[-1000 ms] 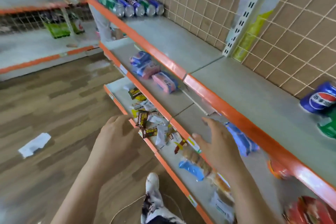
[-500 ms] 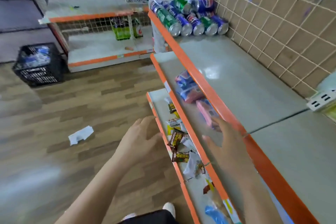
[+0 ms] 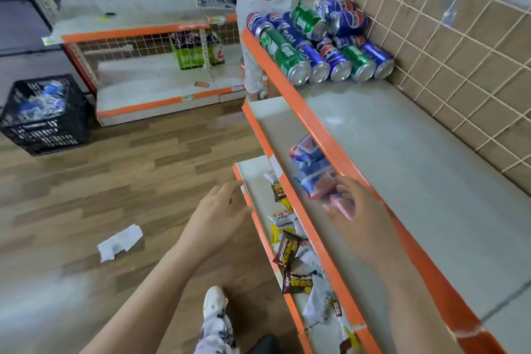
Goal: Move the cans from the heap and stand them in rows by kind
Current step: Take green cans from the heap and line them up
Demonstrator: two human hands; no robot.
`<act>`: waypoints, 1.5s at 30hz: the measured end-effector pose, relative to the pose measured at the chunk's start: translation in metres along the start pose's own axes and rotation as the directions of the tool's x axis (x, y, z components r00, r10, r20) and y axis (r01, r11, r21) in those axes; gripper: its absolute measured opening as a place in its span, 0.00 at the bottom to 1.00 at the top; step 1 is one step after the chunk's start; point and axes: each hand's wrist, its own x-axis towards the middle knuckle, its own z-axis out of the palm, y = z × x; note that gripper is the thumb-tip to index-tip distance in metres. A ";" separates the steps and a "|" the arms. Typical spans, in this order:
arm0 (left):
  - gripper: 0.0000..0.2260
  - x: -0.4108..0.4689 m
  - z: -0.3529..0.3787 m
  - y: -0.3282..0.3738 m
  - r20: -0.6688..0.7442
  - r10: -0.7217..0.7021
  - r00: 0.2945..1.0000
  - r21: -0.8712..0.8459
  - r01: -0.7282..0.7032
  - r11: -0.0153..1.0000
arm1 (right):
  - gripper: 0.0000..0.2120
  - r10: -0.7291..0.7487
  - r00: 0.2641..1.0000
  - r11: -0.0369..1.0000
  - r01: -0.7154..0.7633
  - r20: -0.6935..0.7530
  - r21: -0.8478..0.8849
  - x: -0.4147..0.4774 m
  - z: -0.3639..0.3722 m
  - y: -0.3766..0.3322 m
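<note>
Swinging left along the shelving since a second ago, my view now takes in a black crate (image 3: 43, 115) on the floor at far left. The heap has drawn nearer, and the two loose cans I had at the right are out of sight. I read this as a walk back to the heap for another pick-up, with no can in hand yet.

A scrap of paper (image 3: 119, 241) lies on the floor. My left grip (image 3: 221, 210) hangs just beside the bottom shelf's front edge, fingers loose and lightly curled, holding nothing. Snack wrappers (image 3: 290, 250) litter that shelf.

The heap of cans (image 3: 316, 46), blue and green, lies on its sides at the far end of the top shelf (image 3: 402, 152). It runs from the front edge to the back grid, well apart from both grips.

My right grip (image 3: 362, 218) hovers over the middle shelf beside some pink and blue packs (image 3: 313, 178), fingers spread and relaxed, empty. I cannot tell whether it brushes them.
</note>
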 end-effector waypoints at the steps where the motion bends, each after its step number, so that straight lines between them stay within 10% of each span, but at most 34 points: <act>1: 0.22 0.016 -0.008 -0.004 0.010 0.007 1.000 0.002 -0.007 1.000 | 0.27 0.005 1.000 1.000 -0.005 -0.007 0.008 0.014 0.006 -0.004; 27: 0.22 0.413 -0.095 0.032 0.098 0.379 0.920 0.054 -0.385 0.921 | 0.21 0.080 0.895 0.996 -0.056 -0.439 0.068 0.332 0.001 -0.091; 32: 0.22 0.470 -0.094 0.052 0.085 0.455 0.886 0.095 -0.462 0.882 | 0.20 0.043 0.951 0.997 -0.062 -0.305 -0.055 0.377 0.002 -0.101; 45: 0.30 0.560 -0.057 0.125 0.342 0.786 0.515 0.050 -0.845 0.533 | 0.36 0.169 0.936 0.884 -0.282 -0.308 -0.373 0.395 0.037 -0.130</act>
